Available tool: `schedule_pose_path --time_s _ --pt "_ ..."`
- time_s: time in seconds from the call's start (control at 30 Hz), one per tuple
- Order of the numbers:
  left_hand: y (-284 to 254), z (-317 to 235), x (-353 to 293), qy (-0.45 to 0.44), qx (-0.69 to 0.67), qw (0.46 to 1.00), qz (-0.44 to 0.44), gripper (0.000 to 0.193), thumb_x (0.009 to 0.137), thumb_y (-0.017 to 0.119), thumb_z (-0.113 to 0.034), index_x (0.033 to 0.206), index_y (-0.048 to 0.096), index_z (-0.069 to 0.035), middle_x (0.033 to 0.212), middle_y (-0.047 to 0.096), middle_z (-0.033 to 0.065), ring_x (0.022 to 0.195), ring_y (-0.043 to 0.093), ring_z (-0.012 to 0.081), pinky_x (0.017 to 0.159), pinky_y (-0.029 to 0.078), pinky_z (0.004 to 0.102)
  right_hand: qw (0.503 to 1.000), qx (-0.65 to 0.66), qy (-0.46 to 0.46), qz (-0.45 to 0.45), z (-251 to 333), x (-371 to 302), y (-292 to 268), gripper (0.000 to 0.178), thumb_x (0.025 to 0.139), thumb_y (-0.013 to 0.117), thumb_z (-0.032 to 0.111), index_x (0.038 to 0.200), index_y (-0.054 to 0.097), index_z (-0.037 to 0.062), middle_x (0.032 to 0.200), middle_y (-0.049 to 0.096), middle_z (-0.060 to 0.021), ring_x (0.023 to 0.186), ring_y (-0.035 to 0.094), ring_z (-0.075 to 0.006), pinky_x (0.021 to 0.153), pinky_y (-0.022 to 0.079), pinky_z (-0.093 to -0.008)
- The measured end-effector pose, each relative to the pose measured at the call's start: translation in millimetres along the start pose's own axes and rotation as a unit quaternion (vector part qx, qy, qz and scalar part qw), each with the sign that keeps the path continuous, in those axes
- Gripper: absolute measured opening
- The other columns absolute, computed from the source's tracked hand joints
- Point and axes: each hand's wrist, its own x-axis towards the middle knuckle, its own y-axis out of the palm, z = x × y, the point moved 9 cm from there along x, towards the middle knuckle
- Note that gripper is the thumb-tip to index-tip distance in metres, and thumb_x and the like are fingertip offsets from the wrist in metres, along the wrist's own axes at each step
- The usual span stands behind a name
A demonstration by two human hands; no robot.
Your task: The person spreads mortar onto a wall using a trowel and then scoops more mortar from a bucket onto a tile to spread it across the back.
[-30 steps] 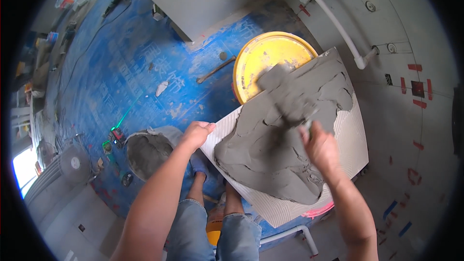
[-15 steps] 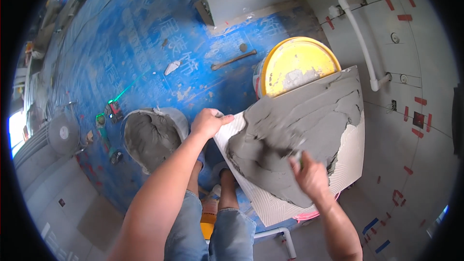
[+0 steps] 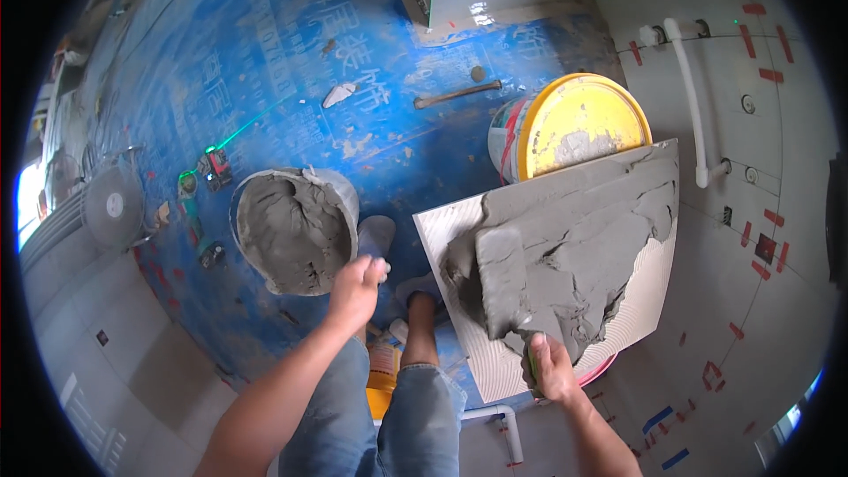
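My right hand (image 3: 555, 371) grips the green handle of a trowel (image 3: 502, 278). Grey mortar coats its blade, which lies against the left part of the mortar layer (image 3: 583, 247) on a pale tile (image 3: 640, 296). The tile's bare lower and right edges show fine ridges, and its far edge rests by a yellow-lidded bucket (image 3: 583, 124). My left hand (image 3: 355, 290) is off the tile, its fingers curled closed with nothing visible in them. It hovers beside the rim of an open bucket (image 3: 352, 197) of grey mortar (image 3: 296, 234).
Blue printed sheeting (image 3: 265, 106) covers the floor. A stick-like tool (image 3: 458, 94) and a pale scrap (image 3: 338, 94) lie on it. Left of the mortar bucket are a laser device (image 3: 215, 168) and a green tool (image 3: 190, 203). A white pipe (image 3: 689, 106) runs along the right wall.
My left hand has let go of the tile's edge and moved down and left toward the mortar bucket. The trowel has shifted to the tile's left side, leaving a thick ridge of mortar.
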Motion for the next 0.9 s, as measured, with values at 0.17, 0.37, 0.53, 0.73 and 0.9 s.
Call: schedule_pose_path --time_s 0.17,0.37,0.53,0.73,0.9 --pt "-1.6 40.7 -27.1 -0.024 0.101 0.994 0.032 0.023 0.09 0.058 -0.025 0.094 0.062 -0.003 0.089 0.065 0.0221 0.085 0.062 0.0397 0.075 0.049 0.043 0.783 -0.573 -0.233 -0.067 107.3 -5.1 -15.2 0.041 0.088 0.061 0.045 0.085 0.051 0.0051 0.066 0.063 -0.0148 0.057 0.064 -0.0337 0.05 0.052 -0.0416" --pt "-6.9 54.0 -34.8 -0.058 0.158 0.985 0.047 0.027 0.088 0.062 -0.027 0.098 0.062 -0.002 0.091 0.065 0.0237 0.088 0.061 0.0423 0.077 0.049 0.0454 0.7 -0.622 -0.322 -0.141 208.2 50.1 -20.2 0.041 0.086 0.064 0.045 0.085 0.049 0.0073 0.069 0.063 -0.0113 0.059 0.065 -0.0324 0.052 0.053 -0.0415" --pt "-31.4 47.8 -31.6 -0.032 0.113 0.993 0.021 0.028 0.087 0.064 -0.026 0.097 0.061 0.0 0.092 0.064 0.0244 0.087 0.061 0.0417 0.075 0.049 0.0434 0.7 -0.599 -0.325 -0.212 227.7 54.2 -34.7 0.038 0.085 0.067 0.039 0.084 0.048 0.0058 0.07 0.062 -0.0153 0.059 0.063 -0.0363 0.052 0.051 -0.0441" --pt "-66.6 87.6 -45.9 -0.084 0.099 0.991 0.027 0.028 0.086 0.065 -0.027 0.091 0.062 0.001 0.089 0.064 0.0229 0.085 0.06 0.0417 0.072 0.048 0.0416 0.868 -0.44 -0.211 -0.092 187.2 -5.0 -38.3 0.037 0.093 0.06 0.032 0.093 0.046 -0.0023 0.062 0.056 -0.0236 0.06 0.058 -0.0445 0.053 0.045 -0.0464" --pt "-78.1 114.0 -60.7 -0.106 0.126 0.986 0.026 0.031 0.086 0.063 -0.027 0.085 0.06 0.003 0.083 0.062 0.0251 0.082 0.059 0.0432 0.068 0.047 0.0428 0.889 -0.438 -0.13 -0.023 195.2 19.9 16.6 0.041 0.095 0.054 0.039 0.09 0.051 -0.002 0.068 0.059 -0.0271 0.072 0.06 -0.0477 0.061 0.047 -0.0496"
